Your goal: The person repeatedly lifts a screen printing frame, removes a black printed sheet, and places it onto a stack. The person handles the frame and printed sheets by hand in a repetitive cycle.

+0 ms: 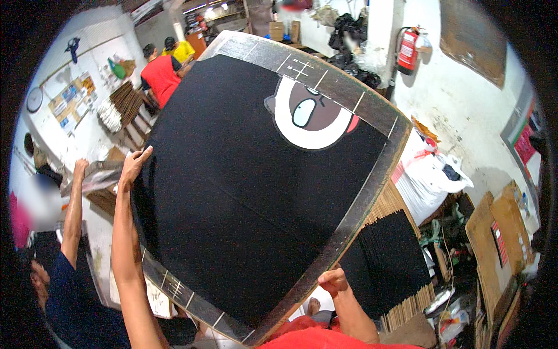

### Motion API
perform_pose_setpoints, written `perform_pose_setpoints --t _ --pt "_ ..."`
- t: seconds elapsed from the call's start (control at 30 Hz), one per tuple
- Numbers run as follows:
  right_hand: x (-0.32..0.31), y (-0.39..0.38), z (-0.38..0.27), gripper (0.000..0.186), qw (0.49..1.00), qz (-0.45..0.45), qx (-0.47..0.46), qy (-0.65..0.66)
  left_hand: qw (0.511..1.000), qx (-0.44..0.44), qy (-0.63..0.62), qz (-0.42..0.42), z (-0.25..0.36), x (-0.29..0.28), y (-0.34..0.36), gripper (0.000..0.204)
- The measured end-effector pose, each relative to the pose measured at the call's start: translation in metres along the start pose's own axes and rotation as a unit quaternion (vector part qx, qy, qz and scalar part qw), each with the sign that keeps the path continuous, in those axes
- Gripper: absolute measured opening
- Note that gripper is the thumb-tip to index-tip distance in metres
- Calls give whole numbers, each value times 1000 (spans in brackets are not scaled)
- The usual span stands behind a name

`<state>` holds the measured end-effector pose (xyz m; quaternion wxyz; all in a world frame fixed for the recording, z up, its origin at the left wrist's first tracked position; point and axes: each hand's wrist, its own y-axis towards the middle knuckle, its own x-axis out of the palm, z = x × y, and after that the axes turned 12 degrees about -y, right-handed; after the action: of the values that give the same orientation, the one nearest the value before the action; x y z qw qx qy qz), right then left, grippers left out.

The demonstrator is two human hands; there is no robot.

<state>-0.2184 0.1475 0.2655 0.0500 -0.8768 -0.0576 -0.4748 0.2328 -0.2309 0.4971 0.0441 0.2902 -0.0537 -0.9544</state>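
Observation:
A large board point(372, 232) with a worn dark border and white marks is tilted up in front of me. Black fabric point(244, 168) covers most of it, with a white, brown and red cartoon print point(317, 113) near the far right corner. My left hand point(136, 166) is closed around the left edge, thumb on top, where fabric reaches the side. Lower right, my right hand point(333, 280) grips the board's near right edge. The fingers of both hands under the board are hidden.
Right of the board stands a stack of black-topped boards point(389, 262). Beyond lie white sacks point(436, 180) and cardboard sheets point(494, 244). A co-worker's raised arm point(72, 215) is close on my left. People in red point(160, 78) and yellow point(183, 51) work farther back.

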Motion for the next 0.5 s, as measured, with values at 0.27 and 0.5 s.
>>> perform_pose_setpoints --t 0.27,0.5 --pt "-74 -38 88 44 979 195 53 -5 984 73 -160 -37 68 42 -19 35" --pt "-76 -78 193 41 848 346 290 -279 946 254 -116 -162 89 130 -101 36"
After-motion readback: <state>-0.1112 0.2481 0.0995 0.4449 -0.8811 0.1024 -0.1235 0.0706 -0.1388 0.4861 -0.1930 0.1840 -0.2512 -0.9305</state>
